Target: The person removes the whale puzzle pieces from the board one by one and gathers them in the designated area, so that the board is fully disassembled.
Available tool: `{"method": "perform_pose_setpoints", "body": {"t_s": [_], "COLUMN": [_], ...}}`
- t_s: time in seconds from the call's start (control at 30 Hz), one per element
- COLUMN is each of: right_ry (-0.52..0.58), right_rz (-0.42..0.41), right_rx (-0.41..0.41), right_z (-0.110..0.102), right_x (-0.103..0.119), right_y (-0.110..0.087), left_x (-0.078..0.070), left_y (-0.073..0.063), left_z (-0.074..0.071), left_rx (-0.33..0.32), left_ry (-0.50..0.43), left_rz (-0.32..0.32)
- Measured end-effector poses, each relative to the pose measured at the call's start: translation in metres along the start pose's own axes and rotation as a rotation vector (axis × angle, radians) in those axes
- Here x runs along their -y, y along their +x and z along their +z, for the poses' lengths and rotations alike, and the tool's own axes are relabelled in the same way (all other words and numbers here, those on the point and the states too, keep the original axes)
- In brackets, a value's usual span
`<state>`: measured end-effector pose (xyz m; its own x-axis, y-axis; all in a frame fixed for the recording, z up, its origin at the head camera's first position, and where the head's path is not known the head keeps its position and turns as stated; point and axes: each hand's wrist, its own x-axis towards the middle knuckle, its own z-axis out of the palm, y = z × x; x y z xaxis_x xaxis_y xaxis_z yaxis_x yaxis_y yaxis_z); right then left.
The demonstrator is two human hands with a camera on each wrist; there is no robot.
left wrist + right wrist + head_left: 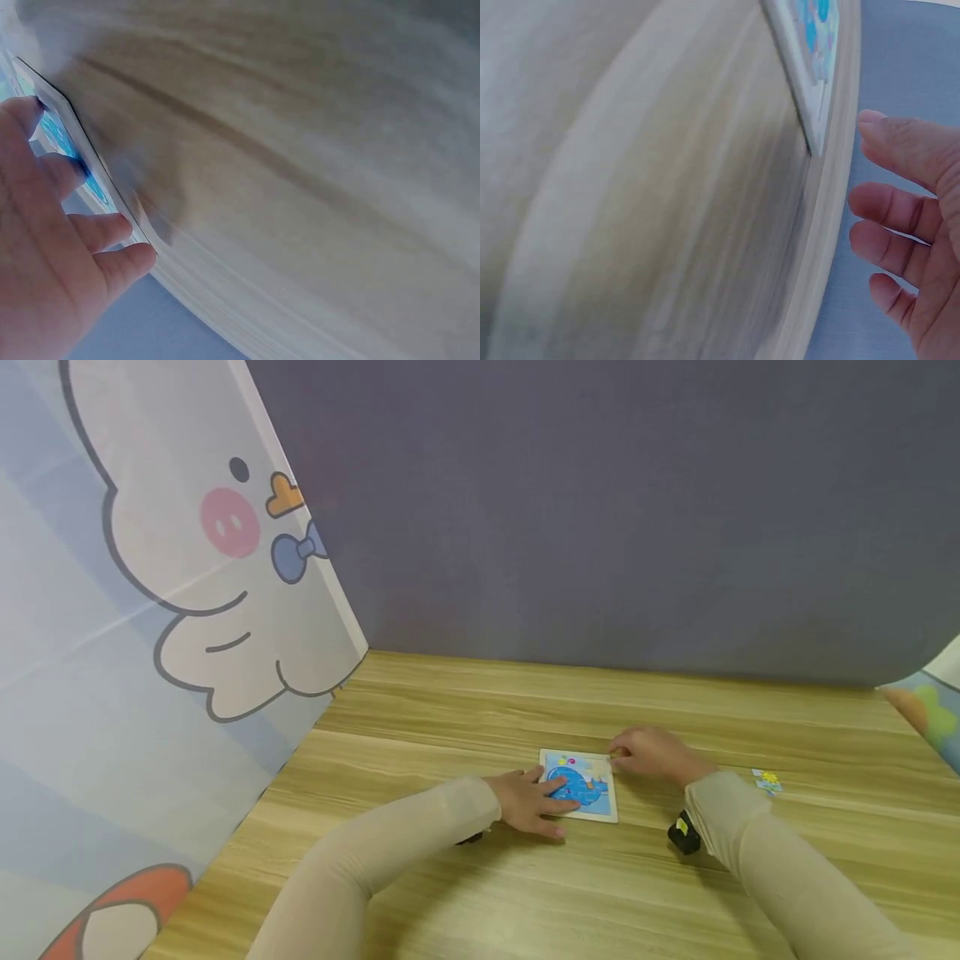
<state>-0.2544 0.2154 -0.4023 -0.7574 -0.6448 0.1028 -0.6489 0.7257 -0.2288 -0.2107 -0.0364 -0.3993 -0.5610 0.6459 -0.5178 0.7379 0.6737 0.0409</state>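
Observation:
A small jigsaw puzzle (592,808) with a blue whale picture and a pale border lies flat on the table. Its upper right part shows a pale patch without the bright print. My left hand (531,803) rests on its left side, fingers spread over the whale; the left wrist view shows these fingertips (112,229) along the board's edge. At the board's upper right corner is my right hand (656,755), its fingers loosely bent. In the right wrist view this hand (907,217) has nothing visible between its fingers, beside the puzzle's corner (815,139).
Loose jigsaw pieces (767,780), with a yellow sun and some blue, lie right of the right forearm. The wooden table (465,718) ends at a grey upright panel (600,527). A cartoon-printed cloth (172,635) stands along the left.

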Motion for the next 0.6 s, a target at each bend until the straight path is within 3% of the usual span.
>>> {"method": "perform_pose_setpoints", "body": {"t_s": [0.1, 0.33, 0.6], "right_ry": [0.055, 0.347, 0.338], "right_rz": [0.026, 0.150, 0.204], "right_rx": [0.038, 0.151, 0.188], "right_z": [-0.001, -0.001, 0.002], "right_x": [0.000, 0.003, 0.014], "right_y": [0.004, 0.013, 0.025], "left_x": [0.001, 0.001, 0.000], "left_y": [0.003, 0.006, 0.005], "left_z": [0.000, -0.003, -0.006], "left_rx": [-0.003, 0.005, 0.025], "left_ry": [0.009, 0.024, 0.019], "left_rz": [0.004, 0.004, 0.012]}}
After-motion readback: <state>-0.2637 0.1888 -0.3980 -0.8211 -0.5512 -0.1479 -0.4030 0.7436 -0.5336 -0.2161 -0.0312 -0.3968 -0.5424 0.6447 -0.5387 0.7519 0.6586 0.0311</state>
